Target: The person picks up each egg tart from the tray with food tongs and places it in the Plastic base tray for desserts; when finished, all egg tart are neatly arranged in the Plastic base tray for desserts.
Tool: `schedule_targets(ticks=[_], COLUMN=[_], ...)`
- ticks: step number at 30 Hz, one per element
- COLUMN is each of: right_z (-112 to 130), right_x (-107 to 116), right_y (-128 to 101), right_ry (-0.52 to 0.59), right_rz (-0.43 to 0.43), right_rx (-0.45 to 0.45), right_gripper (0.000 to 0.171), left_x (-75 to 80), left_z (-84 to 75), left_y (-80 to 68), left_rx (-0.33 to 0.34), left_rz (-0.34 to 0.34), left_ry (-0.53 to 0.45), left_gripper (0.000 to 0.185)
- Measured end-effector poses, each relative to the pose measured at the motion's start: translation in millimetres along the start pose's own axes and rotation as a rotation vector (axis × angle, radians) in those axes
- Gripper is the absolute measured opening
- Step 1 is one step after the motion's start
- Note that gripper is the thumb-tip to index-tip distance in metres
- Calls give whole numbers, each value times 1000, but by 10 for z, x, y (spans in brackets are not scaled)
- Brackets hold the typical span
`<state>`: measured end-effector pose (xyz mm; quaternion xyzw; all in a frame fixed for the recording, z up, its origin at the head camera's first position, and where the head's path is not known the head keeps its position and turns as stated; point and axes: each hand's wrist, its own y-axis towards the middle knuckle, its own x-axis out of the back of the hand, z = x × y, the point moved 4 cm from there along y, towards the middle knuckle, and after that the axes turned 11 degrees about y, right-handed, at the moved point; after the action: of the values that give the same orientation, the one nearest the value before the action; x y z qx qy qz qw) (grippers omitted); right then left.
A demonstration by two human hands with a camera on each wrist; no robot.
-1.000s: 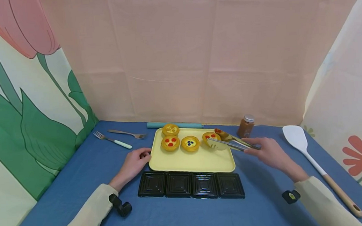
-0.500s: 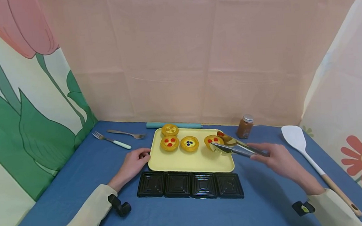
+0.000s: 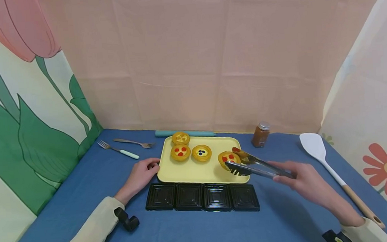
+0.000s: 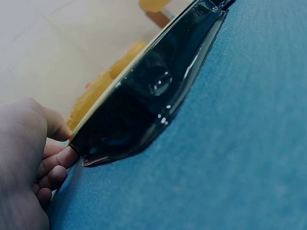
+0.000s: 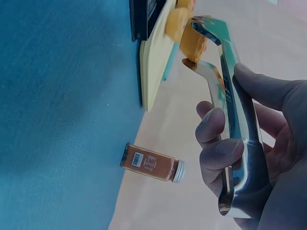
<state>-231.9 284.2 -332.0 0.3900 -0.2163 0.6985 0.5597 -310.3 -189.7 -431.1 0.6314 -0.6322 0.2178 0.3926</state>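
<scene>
The right hand held the tongs, fingers curled round both arms and squeezing them. The tong tips clamped a tart, lifted just above the tray's near right corner. The left hand lay relaxed on the bench, fingertips touching the tray's left edge, grasping nothing.

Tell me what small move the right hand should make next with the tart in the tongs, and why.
Probably carry the tart forward and lower it into the rightmost black container. The tongs in the right hand clamp it above the tray's near edge, just behind that empty container.
</scene>
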Motion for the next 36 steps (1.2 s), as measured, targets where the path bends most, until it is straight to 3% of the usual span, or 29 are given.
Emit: schedule_targets(ticks=[14,36], right_z=[0,-227], right_x=[8,-36], right_y=[-305,-682], right_ry=[-1,86], right_rz=[34,151], right_rx=[-42,-279], right_gripper=[52,64], left_x=[17,25], left_z=[-10,-42], left_y=[-7,-13], left_rx=[-9,14], left_rz=[-9,0], left_ry=[4,17], left_gripper=[35,36])
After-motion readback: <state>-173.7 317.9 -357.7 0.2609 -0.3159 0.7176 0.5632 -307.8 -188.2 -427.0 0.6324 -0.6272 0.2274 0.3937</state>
